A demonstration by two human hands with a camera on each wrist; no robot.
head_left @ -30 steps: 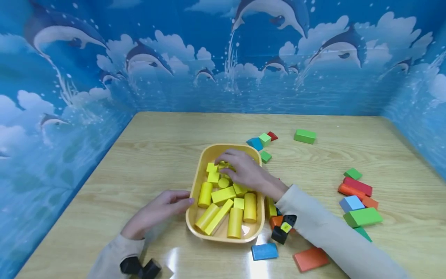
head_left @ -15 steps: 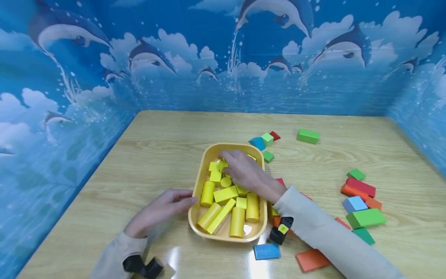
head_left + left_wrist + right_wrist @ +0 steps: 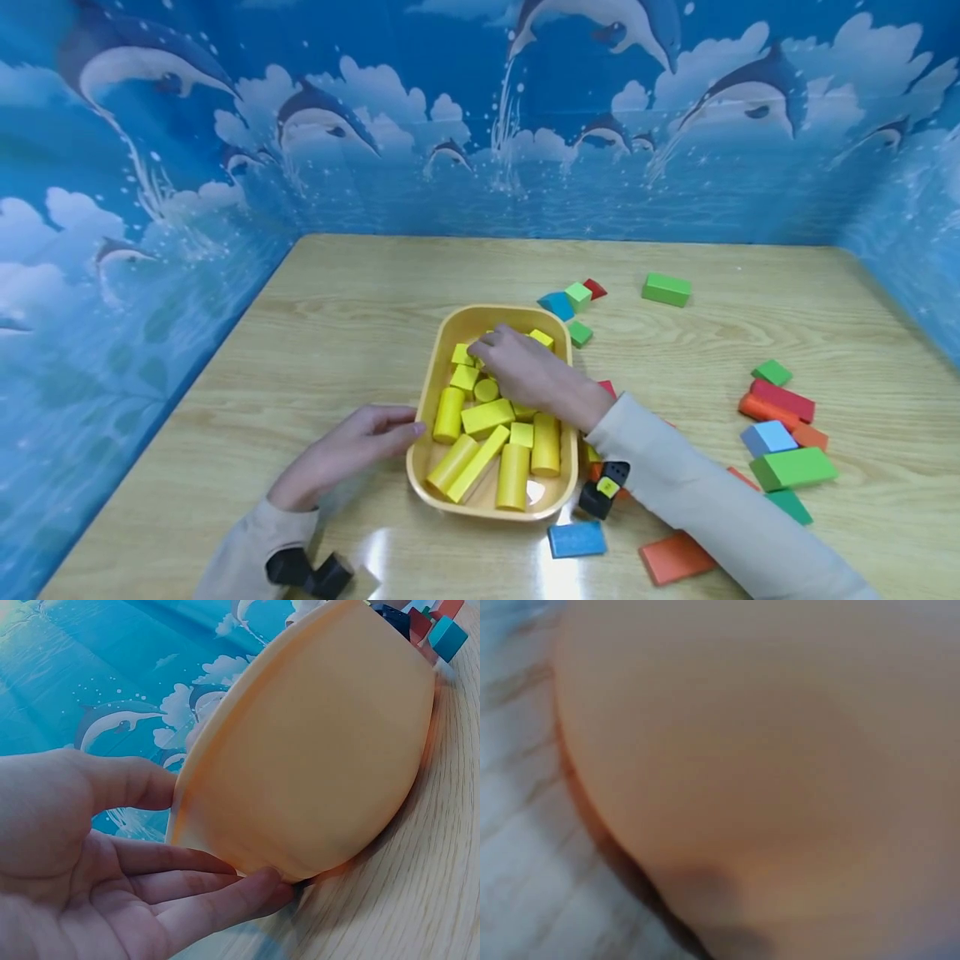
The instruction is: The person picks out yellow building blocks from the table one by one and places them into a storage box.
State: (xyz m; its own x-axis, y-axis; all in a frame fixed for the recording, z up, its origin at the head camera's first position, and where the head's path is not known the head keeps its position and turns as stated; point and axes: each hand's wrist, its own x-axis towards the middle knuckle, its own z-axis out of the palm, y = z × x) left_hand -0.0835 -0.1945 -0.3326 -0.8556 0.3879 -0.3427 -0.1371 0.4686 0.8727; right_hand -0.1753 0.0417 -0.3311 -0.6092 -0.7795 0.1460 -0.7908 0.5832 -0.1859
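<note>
A yellow-orange plastic tray [image 3: 417,492] holds several yellow wooden blocks, among them cylinders [image 3: 513,477], cubes and a long bar [image 3: 477,465]. My left hand [image 3: 352,450] is at the tray's left side, its thumb at the rim. In the left wrist view its fairly straight fingers [image 3: 217,900] lie against the outer wall [image 3: 315,750]. Reaching over the right rim, my right hand [image 3: 525,371] is in the far half of the tray, fingers bent down round a yellow block [image 3: 481,363], mostly hidden under them. Only a blurred tray wall [image 3: 742,750] fills the right wrist view.
Right of the tray lie a blue block [image 3: 577,540], an orange-red block [image 3: 677,558] and a group with a green block [image 3: 793,468]. A green block [image 3: 666,289] and a small cluster with a blue triangular block [image 3: 557,305] lie behind. Dolphin-printed cloth surrounds the table.
My right hand's fingers have drawn together and lower over the yellow blocks at the far end. A yellow block there now shows beyond the knuckles. The left hand stays at the tray.
</note>
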